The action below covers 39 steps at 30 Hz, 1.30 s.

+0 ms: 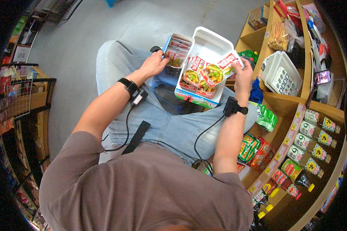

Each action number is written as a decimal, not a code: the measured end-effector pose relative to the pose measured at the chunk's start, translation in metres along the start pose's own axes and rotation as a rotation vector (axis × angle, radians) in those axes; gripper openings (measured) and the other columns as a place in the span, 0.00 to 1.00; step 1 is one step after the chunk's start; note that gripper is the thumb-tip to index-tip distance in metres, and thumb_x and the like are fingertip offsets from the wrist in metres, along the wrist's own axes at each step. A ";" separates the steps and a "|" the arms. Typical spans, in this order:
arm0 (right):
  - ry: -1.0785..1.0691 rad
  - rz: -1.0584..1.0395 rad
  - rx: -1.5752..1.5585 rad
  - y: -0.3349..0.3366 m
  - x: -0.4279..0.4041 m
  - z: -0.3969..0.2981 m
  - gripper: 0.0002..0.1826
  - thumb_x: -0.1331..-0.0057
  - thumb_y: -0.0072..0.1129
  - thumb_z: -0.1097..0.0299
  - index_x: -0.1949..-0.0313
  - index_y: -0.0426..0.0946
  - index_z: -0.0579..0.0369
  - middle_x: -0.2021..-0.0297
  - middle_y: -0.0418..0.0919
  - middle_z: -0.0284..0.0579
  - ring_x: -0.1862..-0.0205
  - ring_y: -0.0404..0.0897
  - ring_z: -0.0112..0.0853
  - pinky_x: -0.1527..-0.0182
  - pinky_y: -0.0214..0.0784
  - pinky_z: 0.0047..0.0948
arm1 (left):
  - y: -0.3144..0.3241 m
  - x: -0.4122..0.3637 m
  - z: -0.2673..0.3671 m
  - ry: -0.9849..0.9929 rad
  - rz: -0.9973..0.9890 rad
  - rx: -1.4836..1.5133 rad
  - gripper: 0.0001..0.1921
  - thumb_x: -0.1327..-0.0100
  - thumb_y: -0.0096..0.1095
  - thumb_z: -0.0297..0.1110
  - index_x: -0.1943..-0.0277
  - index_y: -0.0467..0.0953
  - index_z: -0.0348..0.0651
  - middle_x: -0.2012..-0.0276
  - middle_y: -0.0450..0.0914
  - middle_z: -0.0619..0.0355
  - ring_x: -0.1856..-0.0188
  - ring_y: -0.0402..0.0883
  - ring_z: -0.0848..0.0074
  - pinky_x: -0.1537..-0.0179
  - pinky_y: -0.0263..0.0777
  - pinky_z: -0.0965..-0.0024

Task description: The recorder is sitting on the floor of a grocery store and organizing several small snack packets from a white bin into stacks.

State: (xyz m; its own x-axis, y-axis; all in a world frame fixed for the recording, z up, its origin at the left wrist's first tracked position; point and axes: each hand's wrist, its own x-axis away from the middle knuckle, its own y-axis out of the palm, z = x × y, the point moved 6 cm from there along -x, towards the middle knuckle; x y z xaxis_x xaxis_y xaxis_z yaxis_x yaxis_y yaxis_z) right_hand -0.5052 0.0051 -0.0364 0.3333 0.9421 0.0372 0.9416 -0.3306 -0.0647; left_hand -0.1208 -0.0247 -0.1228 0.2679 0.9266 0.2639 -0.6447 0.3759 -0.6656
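My left hand (155,64) grips the near left edge of a small open carton (182,37) with printed sachets standing in rows inside. My right hand (243,72) pinches flat red-and-white sachets (213,74) with food pictures, fanned out over a white open box (213,40). Inside that box, more sachets of the same kind (193,72) lie in its near half, while its far half shows bare white. A colourful printed strip runs along the box's near side. The small carton stands against the box's left side.
A blue plastic stool (162,79) is beneath the containers, between my knees. On the right are wooden shelves (283,99) with sauce bottles (303,141), packets (266,117) and a white plastic basket (282,73). Cables (128,124) run from my wrist straps. A wire rack (21,95) stands left.
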 end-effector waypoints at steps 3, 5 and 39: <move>0.090 -0.049 -0.359 0.012 0.004 -0.003 0.17 0.32 0.68 0.77 0.46 0.75 0.62 0.55 0.86 0.46 0.58 0.87 0.32 0.51 0.80 0.31 | -0.001 0.002 -0.001 0.022 0.047 0.009 0.27 0.26 0.54 0.51 0.45 0.74 0.28 0.49 0.81 0.29 0.44 0.80 0.39 0.42 0.73 0.44; 0.111 -0.114 -0.436 0.030 0.008 -0.001 0.18 0.32 0.68 0.76 0.45 0.74 0.62 0.54 0.86 0.47 0.58 0.87 0.32 0.50 0.81 0.32 | -0.002 0.002 -0.004 0.032 0.056 0.010 0.27 0.26 0.54 0.51 0.45 0.74 0.29 0.49 0.81 0.29 0.44 0.80 0.39 0.42 0.73 0.44; -0.679 -0.315 0.718 0.188 0.051 -0.067 0.16 0.42 0.72 0.75 0.54 0.80 0.55 0.62 0.85 0.52 0.58 0.85 0.50 0.55 0.77 0.44 | 0.005 -0.001 -0.005 0.033 0.056 0.076 0.34 0.22 0.49 0.60 0.51 0.79 0.27 0.56 0.82 0.30 0.50 0.81 0.42 0.46 0.74 0.47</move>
State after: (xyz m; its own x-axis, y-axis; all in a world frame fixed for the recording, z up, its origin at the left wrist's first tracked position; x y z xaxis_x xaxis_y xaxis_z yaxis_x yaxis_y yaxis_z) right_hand -0.3082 -0.0131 0.0203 -0.2300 0.8872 -0.3999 0.6564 -0.1620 -0.7368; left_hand -0.1206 -0.0241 -0.1295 0.2521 0.9460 0.2039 -0.7117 0.3240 -0.6233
